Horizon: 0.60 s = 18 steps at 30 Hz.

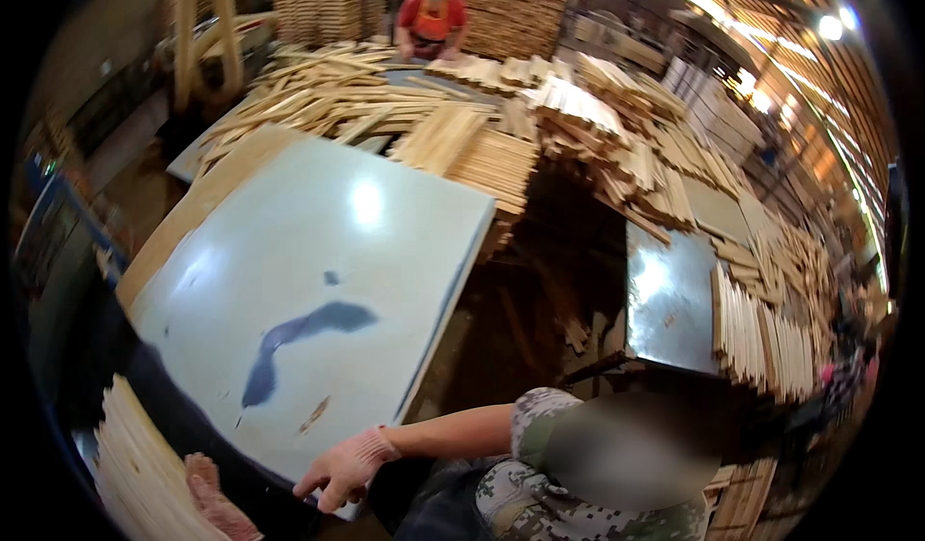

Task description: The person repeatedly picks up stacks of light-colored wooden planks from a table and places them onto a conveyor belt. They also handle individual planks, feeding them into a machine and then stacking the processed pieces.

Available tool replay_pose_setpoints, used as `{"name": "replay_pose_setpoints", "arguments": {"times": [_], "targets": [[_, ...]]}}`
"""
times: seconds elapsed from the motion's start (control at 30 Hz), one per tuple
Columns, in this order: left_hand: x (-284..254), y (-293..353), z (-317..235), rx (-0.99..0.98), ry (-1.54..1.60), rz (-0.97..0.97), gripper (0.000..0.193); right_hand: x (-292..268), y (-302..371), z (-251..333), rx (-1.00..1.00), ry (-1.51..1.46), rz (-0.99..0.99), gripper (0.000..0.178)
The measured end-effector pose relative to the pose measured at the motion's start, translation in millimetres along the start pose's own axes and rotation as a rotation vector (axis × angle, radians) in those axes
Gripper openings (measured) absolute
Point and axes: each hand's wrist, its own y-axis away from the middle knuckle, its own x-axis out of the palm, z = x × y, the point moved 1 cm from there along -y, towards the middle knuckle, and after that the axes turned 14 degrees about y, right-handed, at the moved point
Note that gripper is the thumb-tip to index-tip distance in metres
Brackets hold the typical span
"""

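Observation:
My left hand [216, 504], in a pale pinkish glove, lies against the side of a stack of thin wooden strips [145, 459] at the lower left. Its fingers look stretched along the wood, though the lower edge cuts off part of the hand. Just right of it, my gloved right hand [345, 468] hovers by the near corner of a large pale table [318, 204]. Its index finger points down to the left and the other fingers curl loosely, with nothing held. My bare right forearm [448, 435] leaves a short camouflage sleeve [541, 412].
Dark patches [313, 334] and a wood sliver [314, 414] mark the tabletop. Loose strips [308, 93] and neat stacks [472, 151] lie beyond. A metal-topped table [670, 295] bears more strips at right. Another person [432, 19] in red and orange stands far back.

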Motion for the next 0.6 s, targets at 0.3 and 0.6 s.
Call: {"name": "replay_pose_setpoints", "arguments": {"times": [0.3, 0.6], "targets": [[374, 177, 20, -0.677, 0.195, 0.862, 0.049, 61, 351, -291, 0.060, -0.848, -1.070, 0.033], [531, 312, 69, -1.060, -0.002, 1.360, 0.053, 310, 464, -426, 1.158, -0.655, -1.494, 0.040]]}}
